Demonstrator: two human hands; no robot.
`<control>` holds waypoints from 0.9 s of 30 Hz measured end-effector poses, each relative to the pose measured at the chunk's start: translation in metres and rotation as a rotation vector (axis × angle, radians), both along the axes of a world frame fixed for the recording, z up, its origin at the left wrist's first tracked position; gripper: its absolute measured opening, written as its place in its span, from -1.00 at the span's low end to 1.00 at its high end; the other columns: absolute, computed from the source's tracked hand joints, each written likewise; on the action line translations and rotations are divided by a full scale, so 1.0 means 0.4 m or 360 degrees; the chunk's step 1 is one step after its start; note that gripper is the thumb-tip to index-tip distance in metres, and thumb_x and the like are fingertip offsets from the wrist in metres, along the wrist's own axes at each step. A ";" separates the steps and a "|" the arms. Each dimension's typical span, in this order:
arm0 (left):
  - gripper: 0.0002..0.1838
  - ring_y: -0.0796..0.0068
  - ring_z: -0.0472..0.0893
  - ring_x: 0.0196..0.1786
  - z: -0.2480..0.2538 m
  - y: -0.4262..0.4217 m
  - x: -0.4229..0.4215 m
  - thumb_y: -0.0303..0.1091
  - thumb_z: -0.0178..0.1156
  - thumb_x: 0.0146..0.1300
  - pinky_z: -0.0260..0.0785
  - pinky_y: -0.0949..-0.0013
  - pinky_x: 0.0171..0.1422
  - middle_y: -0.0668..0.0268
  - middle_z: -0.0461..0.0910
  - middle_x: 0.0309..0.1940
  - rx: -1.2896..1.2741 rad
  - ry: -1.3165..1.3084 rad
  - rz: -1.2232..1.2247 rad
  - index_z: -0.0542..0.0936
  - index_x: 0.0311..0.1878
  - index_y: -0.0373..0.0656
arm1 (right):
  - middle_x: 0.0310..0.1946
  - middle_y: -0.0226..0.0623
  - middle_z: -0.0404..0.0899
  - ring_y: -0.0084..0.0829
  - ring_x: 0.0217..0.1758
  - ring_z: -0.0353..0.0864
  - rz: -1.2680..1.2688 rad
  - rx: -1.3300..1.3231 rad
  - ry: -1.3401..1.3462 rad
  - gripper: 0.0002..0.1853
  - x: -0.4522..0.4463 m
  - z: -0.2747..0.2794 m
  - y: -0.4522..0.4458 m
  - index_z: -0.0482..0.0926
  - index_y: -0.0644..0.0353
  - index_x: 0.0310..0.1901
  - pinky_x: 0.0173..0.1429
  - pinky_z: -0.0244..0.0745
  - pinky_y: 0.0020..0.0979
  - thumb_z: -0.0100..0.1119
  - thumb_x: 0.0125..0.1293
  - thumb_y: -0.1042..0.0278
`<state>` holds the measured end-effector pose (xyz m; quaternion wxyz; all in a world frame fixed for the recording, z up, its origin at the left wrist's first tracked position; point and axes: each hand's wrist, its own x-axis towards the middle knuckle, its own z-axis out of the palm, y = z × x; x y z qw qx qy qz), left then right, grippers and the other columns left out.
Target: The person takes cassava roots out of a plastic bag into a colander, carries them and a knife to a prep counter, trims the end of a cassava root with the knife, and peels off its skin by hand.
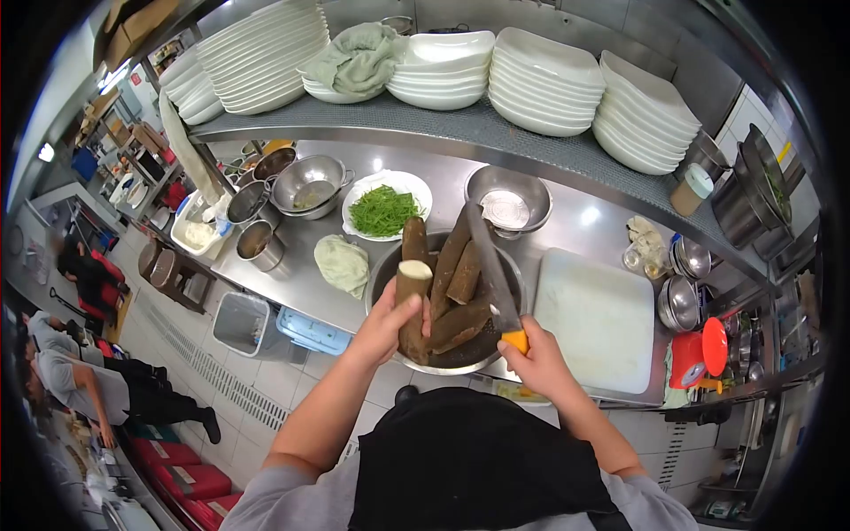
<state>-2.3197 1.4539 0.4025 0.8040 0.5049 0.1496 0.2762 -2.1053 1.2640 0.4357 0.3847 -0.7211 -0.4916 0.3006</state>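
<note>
My left hand (387, 326) is closed around a thick brown-skinned root (413, 281), held nearly upright with its pale cut end on top. My right hand (542, 356) grips the yellow handle of a long-bladed knife (496, 274), its blade pointing up and away from me. Both hands are over the near side of a large metal bowl (521, 288). Several more brown roots (450, 257) lie in that bowl, some leaning on its far rim. The blade passes in front of the roots on the right; I cannot tell whether it touches them.
A white cutting board (595, 320) lies to the right, with a red scale (686, 358) beyond it. Behind the bowl are a plate of cut greens (384, 211), a steel bowl (509, 199) and a crumpled cloth (342, 265). A shelf (443, 124) with stacked dishes overhangs the counter. People stand at far left.
</note>
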 end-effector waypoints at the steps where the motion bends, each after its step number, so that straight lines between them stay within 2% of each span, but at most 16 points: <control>1: -0.45 0.43 0.61 -0.18 -0.011 0.001 0.010 -0.03 0.19 0.53 0.48 0.33 -0.02 0.29 0.55 -0.18 -0.0196 -0.0121 0.0039 0.33 0.35 -0.20 | -0.38 0.07 0.65 0.18 -0.34 0.64 -0.0036 -0.0270 0.0334 -0.73 -0.001 0.009 -0.001 0.43 0.25 -0.03 -0.20 0.56 -0.05 0.19 0.49 0.23; 2: -0.45 0.43 0.61 -0.18 -0.030 0.007 0.021 -0.03 0.19 0.53 0.48 0.33 -0.02 0.29 0.55 -0.18 -0.0197 -0.0116 0.0039 0.33 0.35 -0.20 | -0.38 0.07 0.65 0.18 -0.34 0.64 -0.0035 -0.0271 0.0340 -0.73 -0.002 0.011 0.000 0.43 0.25 -0.03 -0.20 0.56 -0.05 0.19 0.49 0.23; 4: -0.43 0.35 0.60 -0.12 -0.058 0.026 0.046 0.12 0.07 0.56 0.49 0.23 0.07 0.26 0.55 -0.13 -0.0363 -0.0236 0.0120 0.39 0.30 -0.21 | -0.45 0.06 0.61 0.16 -0.40 0.59 0.0057 -0.0313 0.0470 -0.72 -0.001 0.014 0.006 0.39 0.27 -0.13 -0.25 0.52 -0.08 0.20 0.49 0.23; 5: -0.40 0.38 0.59 -0.08 -0.064 0.034 0.058 0.15 0.07 0.55 0.48 0.25 0.09 0.30 0.55 -0.14 -0.0332 -0.0195 0.0188 0.39 0.33 -0.21 | -0.45 0.06 0.61 0.16 -0.40 0.59 0.0056 -0.0315 0.0475 -0.72 -0.001 0.009 0.007 0.39 0.27 -0.13 -0.25 0.52 -0.08 0.20 0.49 0.23; 7: -0.39 0.39 0.58 -0.06 -0.068 0.053 0.067 0.15 0.06 0.55 0.47 0.25 0.10 0.31 0.55 -0.14 -0.0330 -0.0191 0.0237 0.40 0.33 -0.20 | -0.51 0.10 0.57 0.20 -0.40 0.59 0.0209 0.0039 -0.0038 -0.73 -0.002 -0.005 0.003 0.38 0.29 -0.13 -0.26 0.47 0.00 0.17 0.49 0.24; 8: -0.39 0.41 0.57 -0.04 -0.065 0.060 0.071 0.16 0.06 0.55 0.47 0.26 0.11 0.32 0.54 -0.14 -0.0319 -0.0196 0.0288 0.41 0.34 -0.20 | -0.51 0.10 0.57 0.20 -0.40 0.59 0.0205 0.0029 -0.0032 -0.73 -0.002 -0.004 0.002 0.38 0.29 -0.13 -0.26 0.47 0.00 0.17 0.49 0.24; 10: -0.41 0.41 0.55 -0.04 -0.064 0.076 0.074 0.17 0.05 0.55 0.46 0.26 0.11 0.33 0.54 -0.13 -0.0302 -0.0198 0.0294 0.45 0.29 -0.19 | -0.51 -0.07 0.62 -0.11 -0.47 0.67 0.0214 0.0007 -0.0200 -0.73 -0.002 0.007 0.011 0.39 0.32 -0.16 -0.31 0.52 -0.15 0.15 0.52 0.25; 11: -0.43 0.41 0.55 -0.06 -0.071 0.083 0.077 0.17 0.04 0.56 0.46 0.26 0.09 0.32 0.54 -0.13 -0.0329 -0.0222 0.0325 0.46 0.26 -0.17 | -0.51 -0.07 0.62 -0.11 -0.47 0.67 0.0214 0.0005 -0.0200 -0.73 -0.005 0.016 0.012 0.39 0.32 -0.16 -0.31 0.52 -0.15 0.15 0.52 0.25; 13: -0.44 0.42 0.54 -0.08 -0.075 0.093 0.080 0.18 0.02 0.56 0.45 0.25 0.07 0.32 0.54 -0.14 -0.0364 -0.0245 0.0361 0.46 0.24 -0.16 | -0.48 0.06 0.62 0.15 -0.35 0.65 0.0261 -0.0134 -0.0309 -0.74 -0.012 0.031 0.010 0.36 0.31 -0.08 -0.23 0.48 -0.01 0.12 0.51 0.26; 16: -0.50 0.43 0.53 -0.13 -0.063 0.098 0.085 0.20 0.03 0.56 0.46 0.26 0.02 0.33 0.52 -0.16 -0.0519 -0.0260 0.0366 0.43 0.16 -0.06 | -0.47 0.12 0.60 0.23 -0.33 0.61 0.0269 -0.0123 -0.0309 -0.73 -0.015 0.024 0.008 0.34 0.28 -0.03 -0.24 0.44 0.05 0.12 0.50 0.26; 19: -0.44 0.38 0.49 -0.21 -0.054 0.106 0.090 0.26 -0.14 0.60 0.47 0.25 -0.03 0.27 0.48 -0.21 -0.1092 -0.0435 0.0677 0.41 0.12 -0.10 | -0.48 0.17 0.59 0.27 -0.31 0.60 0.0260 -0.0086 -0.0320 -0.70 -0.013 0.000 0.011 0.30 0.27 0.02 -0.19 0.43 0.14 0.08 0.52 0.23; 20: -0.44 0.38 0.49 -0.21 -0.070 0.116 0.087 0.26 -0.14 0.60 0.47 0.25 -0.03 0.27 0.48 -0.21 -0.1094 -0.0432 0.0670 0.41 0.12 -0.10 | -0.48 0.17 0.59 0.27 -0.31 0.60 0.0253 -0.0087 -0.0320 -0.70 -0.016 0.001 0.012 0.30 0.27 0.02 -0.19 0.43 0.14 0.08 0.52 0.23; 22: -0.42 0.37 0.47 -0.23 -0.083 0.126 0.082 0.27 -0.19 0.61 0.47 0.24 -0.04 0.26 0.46 -0.24 -0.1375 -0.0446 0.0724 0.41 0.10 -0.13 | -0.45 0.17 0.60 0.27 -0.30 0.61 0.0237 -0.0088 -0.0327 -0.70 -0.027 0.007 0.017 0.30 0.26 0.02 -0.20 0.43 0.14 0.08 0.52 0.22; 26: -0.43 0.35 0.48 -0.15 -0.074 0.101 0.092 0.20 -0.30 0.65 0.47 0.28 0.04 0.23 0.45 -0.19 -0.1416 -0.0334 0.0868 0.42 0.08 -0.15 | -0.44 0.14 0.61 0.25 -0.29 0.63 0.0282 -0.0076 -0.0295 -0.69 -0.036 0.023 0.026 0.31 0.26 -0.01 -0.21 0.44 0.13 0.11 0.52 0.18; 27: -0.43 0.33 0.48 -0.12 -0.076 0.093 0.102 0.20 -0.31 0.66 0.46 0.21 0.10 0.23 0.46 -0.16 -0.1310 -0.0305 0.1032 0.41 0.10 -0.15 | -0.42 0.13 0.63 0.24 -0.28 0.64 0.0265 -0.0121 -0.0241 -0.63 -0.041 0.041 0.030 0.33 0.26 0.00 -0.19 0.46 0.11 0.16 0.50 0.12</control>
